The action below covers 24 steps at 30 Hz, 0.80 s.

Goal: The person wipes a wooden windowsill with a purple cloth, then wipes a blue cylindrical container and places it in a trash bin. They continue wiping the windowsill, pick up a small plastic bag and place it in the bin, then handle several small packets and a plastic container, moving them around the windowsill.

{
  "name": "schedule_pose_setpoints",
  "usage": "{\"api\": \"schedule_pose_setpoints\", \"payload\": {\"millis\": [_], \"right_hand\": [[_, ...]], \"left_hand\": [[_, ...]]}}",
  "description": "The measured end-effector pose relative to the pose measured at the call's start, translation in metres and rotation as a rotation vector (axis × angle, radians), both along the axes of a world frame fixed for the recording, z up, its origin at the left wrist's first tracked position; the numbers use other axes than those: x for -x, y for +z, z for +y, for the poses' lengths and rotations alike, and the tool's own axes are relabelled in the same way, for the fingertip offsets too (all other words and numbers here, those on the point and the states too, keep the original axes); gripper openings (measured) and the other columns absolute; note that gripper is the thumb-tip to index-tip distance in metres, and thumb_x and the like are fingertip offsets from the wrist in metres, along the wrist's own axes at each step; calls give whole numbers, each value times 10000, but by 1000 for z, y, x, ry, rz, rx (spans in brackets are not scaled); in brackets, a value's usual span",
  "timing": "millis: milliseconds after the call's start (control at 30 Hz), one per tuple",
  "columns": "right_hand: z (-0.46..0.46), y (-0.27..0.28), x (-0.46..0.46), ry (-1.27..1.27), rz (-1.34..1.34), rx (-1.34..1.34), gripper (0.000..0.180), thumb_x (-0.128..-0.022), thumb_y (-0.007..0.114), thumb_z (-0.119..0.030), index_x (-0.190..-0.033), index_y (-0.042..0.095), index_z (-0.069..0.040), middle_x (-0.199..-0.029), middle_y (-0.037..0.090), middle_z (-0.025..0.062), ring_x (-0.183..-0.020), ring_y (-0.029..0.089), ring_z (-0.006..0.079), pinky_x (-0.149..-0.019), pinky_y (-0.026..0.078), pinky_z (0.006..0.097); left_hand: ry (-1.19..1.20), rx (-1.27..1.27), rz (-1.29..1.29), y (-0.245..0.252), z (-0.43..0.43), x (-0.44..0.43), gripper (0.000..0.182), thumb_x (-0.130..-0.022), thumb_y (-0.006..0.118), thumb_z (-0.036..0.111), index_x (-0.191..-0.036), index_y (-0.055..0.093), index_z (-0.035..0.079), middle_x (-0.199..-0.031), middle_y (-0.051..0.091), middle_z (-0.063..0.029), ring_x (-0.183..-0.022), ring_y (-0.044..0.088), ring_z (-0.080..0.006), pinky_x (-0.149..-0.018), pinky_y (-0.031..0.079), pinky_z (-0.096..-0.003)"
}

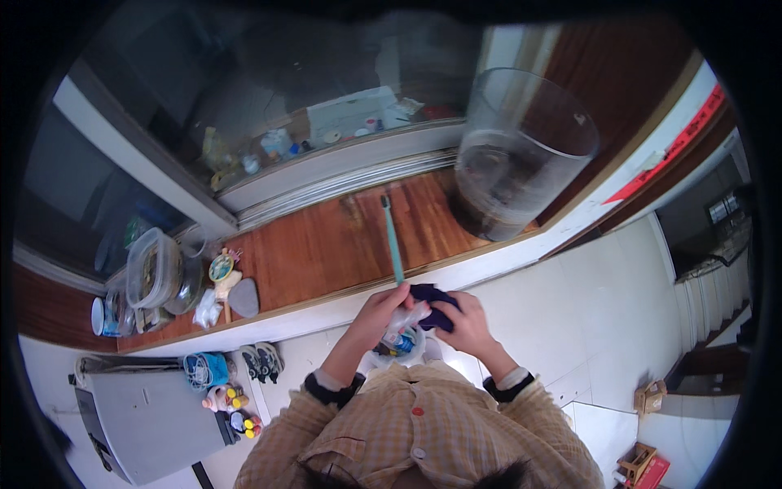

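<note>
My right hand [467, 324] grips a bunched dark purple cloth [435, 305]. Beside it, my left hand [377, 313] has its fingers closed on a crumpled piece of clear plastic [408, 319] that touches the cloth. A green toothbrush [392, 241] with dark bristles points away from me over the wooden sill [317, 250]. The lower end of its handle meets my left fingertips; whether they hold it I cannot tell. Under my hands, partly hidden, is a lined waste bin [418, 345] with a blue package and other litter in it.
A tall clear cylinder [519, 165] with dark residue stands at the sill's right end. To the left are a plastic tub [153, 269], a grey stone [244, 297] and a small round trinket [221, 267]. A grey cabinet [146, 415], bottles [235, 397] and shoes [263, 360] are below.
</note>
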State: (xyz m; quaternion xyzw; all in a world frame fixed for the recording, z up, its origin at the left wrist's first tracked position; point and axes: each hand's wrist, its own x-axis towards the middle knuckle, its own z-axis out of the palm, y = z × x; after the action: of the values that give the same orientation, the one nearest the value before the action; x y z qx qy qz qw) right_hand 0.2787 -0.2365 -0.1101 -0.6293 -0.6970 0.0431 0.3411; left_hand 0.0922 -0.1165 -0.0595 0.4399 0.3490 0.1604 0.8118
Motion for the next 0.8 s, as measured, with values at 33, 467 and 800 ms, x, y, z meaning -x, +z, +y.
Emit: {"api": "schedule_pose_setpoints", "payload": {"millis": [33, 467, 800], "right_hand": [[-18, -2, -17, -93, 6, -6, 481, -579, 749, -175, -1048, 657, -126, -1043, 593, 156, -977, 582, 346, -828, 465, 438], [-198, -41, -120, -918, 240, 26, 425, -603, 709, -108, -1022, 662, -58, -1002, 592, 187, -919, 594, 366, -807, 495, 432], [-252, -64, -148, -1021, 308, 91, 425, -612, 719, -116, -1030, 666, -65, -1031, 586, 176, -918, 597, 359, -813, 503, 427]], "left_hand": [[-23, 68, 25, -2, 0, -21, 419, -980, 478, 460, -805, 563, 89, -869, 667, -69, -715, 611, -127, -540, 454, -259], [-434, -81, -70, -59, -133, -186, 385, -1009, 450, 392, -822, 571, 78, -945, 663, -72, -730, 595, -105, -581, 469, -250], [-306, 83, 58, -61, -115, -304, 414, -959, 490, 514, -843, 569, 124, -907, 637, -36, -723, 617, -132, -545, 455, -272]]}}
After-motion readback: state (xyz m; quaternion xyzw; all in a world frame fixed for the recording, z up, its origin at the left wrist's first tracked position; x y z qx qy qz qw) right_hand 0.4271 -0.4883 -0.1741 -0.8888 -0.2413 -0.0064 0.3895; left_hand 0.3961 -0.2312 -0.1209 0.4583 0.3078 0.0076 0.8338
